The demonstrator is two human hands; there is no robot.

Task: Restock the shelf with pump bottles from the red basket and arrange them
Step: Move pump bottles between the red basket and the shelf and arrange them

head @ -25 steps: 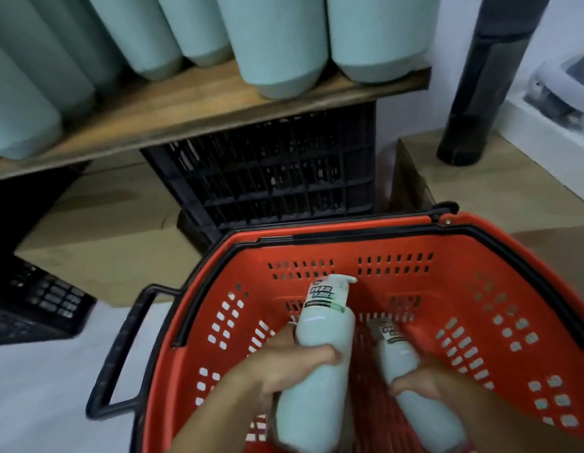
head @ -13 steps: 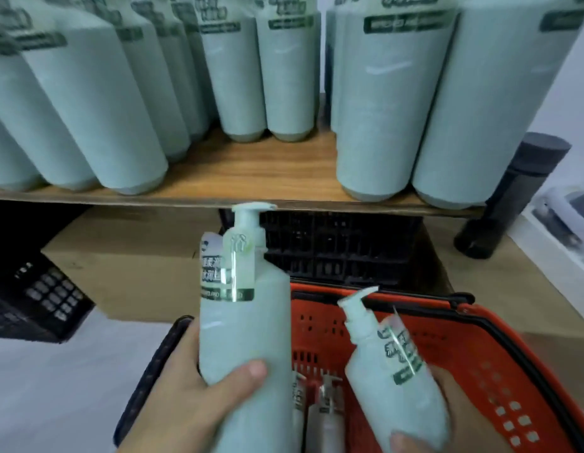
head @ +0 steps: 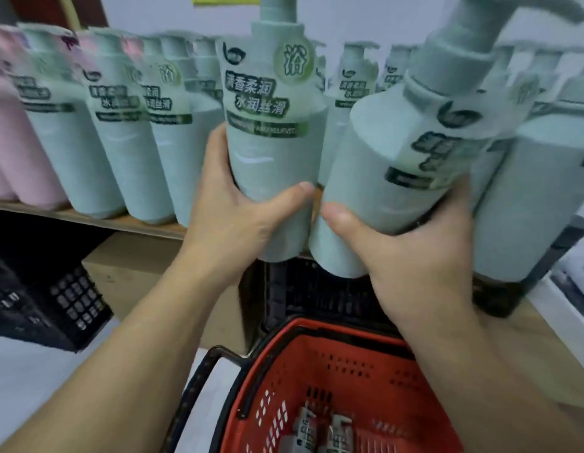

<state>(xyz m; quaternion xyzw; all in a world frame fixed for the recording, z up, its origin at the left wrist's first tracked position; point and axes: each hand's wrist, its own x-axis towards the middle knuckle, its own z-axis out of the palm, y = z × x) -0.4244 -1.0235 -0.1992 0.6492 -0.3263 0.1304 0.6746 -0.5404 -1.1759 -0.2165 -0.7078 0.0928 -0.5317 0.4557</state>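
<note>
My left hand (head: 232, 210) grips a pale green pump bottle (head: 271, 125), held upright in front of the wooden shelf (head: 88, 219). My right hand (head: 415, 256) grips a second pale green pump bottle (head: 392, 148), tilted to the right beside the first. Both bottles hang at the shelf's front edge, between rows of the same green bottles (head: 120, 135). The red basket (head: 375, 380) sits below my arms, with two more bottles (head: 320, 429) lying in its bottom.
Pink bottles (head: 12, 142) stand at the shelf's left end. Under the shelf are black crates (head: 45, 305), (head: 317, 289) and a cardboard box (head: 130, 273). A dark cylinder (head: 545, 256) stands at the right on a wooden surface.
Both hands have lifted a bottle each out of the basket and raised them to the shelf's front edge. The view has tilted up from the basket toward the shelf.
</note>
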